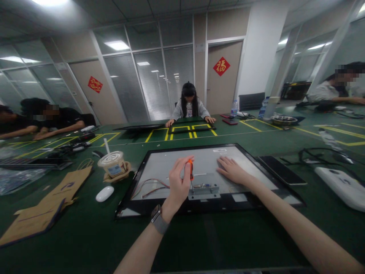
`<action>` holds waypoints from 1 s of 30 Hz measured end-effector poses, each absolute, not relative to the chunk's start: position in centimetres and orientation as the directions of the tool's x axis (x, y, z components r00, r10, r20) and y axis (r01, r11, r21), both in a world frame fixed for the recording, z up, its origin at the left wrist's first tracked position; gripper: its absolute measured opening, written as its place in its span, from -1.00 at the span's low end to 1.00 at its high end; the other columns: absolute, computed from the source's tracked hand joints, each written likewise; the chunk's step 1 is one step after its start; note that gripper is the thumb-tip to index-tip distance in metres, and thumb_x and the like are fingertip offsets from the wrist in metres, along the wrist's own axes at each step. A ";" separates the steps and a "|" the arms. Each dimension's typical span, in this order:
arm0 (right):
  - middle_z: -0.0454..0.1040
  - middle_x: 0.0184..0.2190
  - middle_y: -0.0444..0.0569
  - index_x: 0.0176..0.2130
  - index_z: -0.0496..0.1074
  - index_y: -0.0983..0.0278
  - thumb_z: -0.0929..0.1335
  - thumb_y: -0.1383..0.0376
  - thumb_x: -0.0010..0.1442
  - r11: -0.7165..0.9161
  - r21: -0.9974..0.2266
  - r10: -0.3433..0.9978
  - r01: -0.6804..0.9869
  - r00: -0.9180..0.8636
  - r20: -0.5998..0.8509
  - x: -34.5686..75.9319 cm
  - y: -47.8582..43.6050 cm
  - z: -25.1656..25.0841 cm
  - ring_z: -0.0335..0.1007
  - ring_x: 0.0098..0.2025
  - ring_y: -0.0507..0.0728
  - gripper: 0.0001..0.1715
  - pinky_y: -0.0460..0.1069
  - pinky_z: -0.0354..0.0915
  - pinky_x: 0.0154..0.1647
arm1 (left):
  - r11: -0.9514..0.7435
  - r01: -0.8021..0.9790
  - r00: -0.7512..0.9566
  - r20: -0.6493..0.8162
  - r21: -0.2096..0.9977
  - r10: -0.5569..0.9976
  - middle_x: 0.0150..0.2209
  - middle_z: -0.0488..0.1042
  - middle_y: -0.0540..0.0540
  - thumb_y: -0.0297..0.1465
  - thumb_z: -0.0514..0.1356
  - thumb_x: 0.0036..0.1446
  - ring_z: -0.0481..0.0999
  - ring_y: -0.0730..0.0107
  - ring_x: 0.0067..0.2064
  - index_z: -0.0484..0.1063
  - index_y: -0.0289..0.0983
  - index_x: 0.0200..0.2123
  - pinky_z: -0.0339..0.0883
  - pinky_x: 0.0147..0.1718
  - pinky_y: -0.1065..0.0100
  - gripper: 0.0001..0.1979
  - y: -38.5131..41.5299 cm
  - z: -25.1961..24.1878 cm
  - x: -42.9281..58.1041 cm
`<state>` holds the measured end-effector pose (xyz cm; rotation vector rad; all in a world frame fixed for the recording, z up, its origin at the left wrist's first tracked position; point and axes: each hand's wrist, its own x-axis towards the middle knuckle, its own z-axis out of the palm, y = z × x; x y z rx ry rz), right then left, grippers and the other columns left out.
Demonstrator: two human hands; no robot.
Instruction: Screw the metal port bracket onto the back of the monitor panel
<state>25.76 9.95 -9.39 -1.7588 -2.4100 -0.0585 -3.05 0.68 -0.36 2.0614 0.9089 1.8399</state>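
Observation:
Flat on the green table lies a monitor panel (pixel 159 163) with a grey back and a black frame. My left hand (pixel 179 177), with a watch at its wrist, is closed round an orange-handled screwdriver (pixel 191 169). The screwdriver stands upright, its tip down at a metal bracket (pixel 204 191) near the panel's close edge; exact contact is too small to tell. My right hand (pixel 232 169) rests with fingers spread on the panel's grey back. A thin cable (pixel 154 189) runs loose over the panel, left of the bracket.
Left of the panel are an iced drink cup (pixel 113 164), a white mouse (pixel 105 193) and a brown paper bag (pixel 54 201). A black phone (pixel 281 170) and a white device (pixel 342 186) lie right. Across the table a person (pixel 189 104) holds a black frame.

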 end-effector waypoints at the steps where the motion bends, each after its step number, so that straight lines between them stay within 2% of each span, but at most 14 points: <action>1: 0.14 0.42 0.28 0.38 0.20 0.36 0.07 -0.06 0.40 0.312 -0.058 0.942 0.948 -0.301 0.145 25.8 9.9 -9.4 0.00 0.45 0.39 -0.19 0.31 -0.01 0.40 | -0.762 0.272 0.001 0.791 0.588 0.611 -0.24 0.52 -0.09 -0.38 0.09 0.38 0.51 0.35 -0.22 0.56 -0.23 -0.06 0.39 -0.18 0.34 -0.76 0.7 -0.3 -2.9; 4: 0.10 0.43 0.28 0.39 0.19 0.39 0.06 -0.07 0.40 0.309 -0.049 0.945 0.950 -0.301 0.125 25.7 9.8 -9.1 -0.01 0.45 0.39 -0.17 0.29 -0.02 0.41 | -0.708 0.209 -0.089 0.734 0.675 0.674 -0.34 0.39 -0.02 -0.37 0.26 0.24 0.43 0.41 -0.31 0.60 -0.22 -0.21 0.36 -0.26 0.39 -0.89 0.9 -0.2 -2.7; 7: 0.10 0.43 0.27 0.39 0.18 0.38 0.05 -0.08 0.40 0.298 -0.050 0.950 0.953 -0.291 0.110 25.5 9.7 -8.9 -0.01 0.45 0.38 -0.16 0.28 -0.02 0.42 | -0.679 0.161 -0.163 0.698 0.716 0.697 -0.31 0.36 -0.03 -0.37 0.29 0.20 0.42 0.40 -0.28 0.58 -0.23 -0.29 0.36 -0.23 0.39 -0.93 1.0 -0.2 -2.8; 12: 0.11 0.44 0.22 0.39 0.19 0.32 0.06 -0.09 0.40 0.283 -0.064 0.955 0.957 -0.275 0.112 25.5 9.6 -8.8 -0.02 0.46 0.37 -0.18 0.28 -0.01 0.41 | -0.687 0.109 -0.081 0.695 0.719 0.714 -0.13 0.48 -0.14 -0.36 0.07 0.37 0.50 0.32 -0.12 0.57 -0.23 -0.14 0.39 -0.11 0.32 -0.74 0.8 -0.2 -3.0; 15: 0.11 0.44 0.22 0.39 0.18 0.33 0.06 -0.09 0.40 0.286 -0.064 0.954 0.956 -0.278 0.113 25.5 9.6 -8.9 -0.01 0.45 0.38 -0.17 0.27 -0.02 0.42 | -0.672 0.107 -0.033 0.678 0.733 0.734 -0.20 0.50 -0.11 -0.36 0.12 0.35 0.52 0.35 -0.22 0.55 -0.24 -0.08 0.40 -0.18 0.33 -0.77 0.7 -0.2 -2.9; 21: 0.13 0.43 0.23 0.39 0.19 0.33 0.07 -0.08 0.40 0.284 -0.061 0.954 0.957 -0.275 0.121 25.5 9.7 -9.0 -0.01 0.45 0.37 -0.19 0.26 -0.01 0.41 | -0.702 0.214 -0.125 0.732 0.679 0.670 -0.34 0.32 -0.01 -0.39 0.31 0.18 0.42 0.39 -0.29 0.58 -0.22 -0.29 0.36 -0.20 0.35 -0.95 0.9 -0.2 -2.8; 23: 0.14 0.42 0.24 0.39 0.19 0.33 0.08 -0.06 0.40 0.288 -0.065 0.951 0.955 -0.278 0.134 25.5 9.7 -9.1 0.00 0.45 0.38 -0.20 0.29 -0.01 0.41 | -0.702 0.221 -0.130 0.734 0.677 0.666 -0.29 0.33 -0.03 -0.37 0.24 0.25 0.41 0.40 -0.27 0.57 -0.22 -0.27 0.36 -0.23 0.37 -0.90 0.8 -0.2 -2.9; 27: 0.12 0.43 0.25 0.39 0.19 0.33 0.07 -0.07 0.40 0.291 -0.065 0.950 0.955 -0.280 0.138 25.6 9.8 -9.2 0.01 0.45 0.40 -0.19 0.31 -0.01 0.41 | -0.700 0.210 -0.084 0.726 0.682 0.683 -0.18 0.40 -0.11 -0.37 0.05 0.38 0.44 0.38 -0.23 0.55 -0.22 -0.12 0.37 -0.25 0.37 -0.74 0.7 -0.2 -3.0; 30: 0.13 0.43 0.24 0.39 0.19 0.33 0.06 -0.08 0.40 0.293 -0.055 0.950 0.955 -0.284 0.131 25.6 9.9 -9.3 0.00 0.45 0.38 -0.18 0.29 -0.01 0.41 | -0.707 0.252 -0.086 0.742 0.661 0.664 -0.21 0.40 -0.09 -0.37 0.12 0.34 0.43 0.38 -0.25 0.56 -0.23 -0.13 0.37 -0.22 0.35 -0.80 0.8 -0.2 -3.0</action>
